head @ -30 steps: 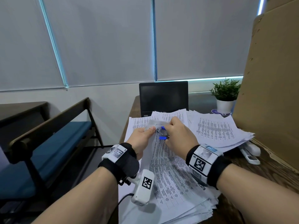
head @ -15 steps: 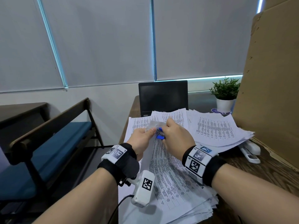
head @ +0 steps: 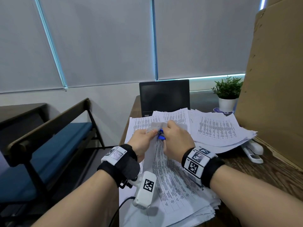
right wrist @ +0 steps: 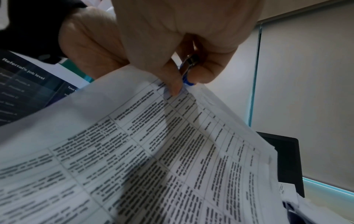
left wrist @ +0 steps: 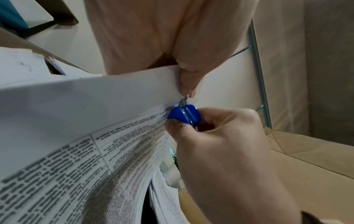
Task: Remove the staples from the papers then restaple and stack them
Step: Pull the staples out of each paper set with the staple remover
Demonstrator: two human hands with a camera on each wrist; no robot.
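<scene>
My left hand (head: pixel 144 138) pinches the top corner of a printed paper set (head: pixel 165 163) and lifts it off the pile. In the left wrist view the thumb and fingertips (left wrist: pixel 186 84) clamp the paper corner (left wrist: pixel 114 94) right beside the staple. My right hand (head: pixel 176 140) grips a blue staple remover (head: pixel 161 136), squeezed between thumb and fingers; its metal claws (left wrist: pixel 183 102) bite at the corner, its blue wings (left wrist: pixel 184 116) pressed together. The right wrist view shows the staple remover (right wrist: pixel 186 72) held over the printed sheet (right wrist: pixel 172 151).
A thick pile of printed papers (head: pixel 177 194) covers the wooden desk (head: pixel 270 174); another stack (head: pixel 216 128) lies at the right. A white stapler (head: pixel 252 151) sits beside it. A laptop (head: pixel 164 97), a potted plant (head: pixel 227 94) and a cardboard panel (head: pixel 275 79) stand behind. A bench (head: pixel 49 128) is at left.
My right hand has moved the staple remover left and up onto the paper corner held by my left hand. The left hand has kept its pinch.
</scene>
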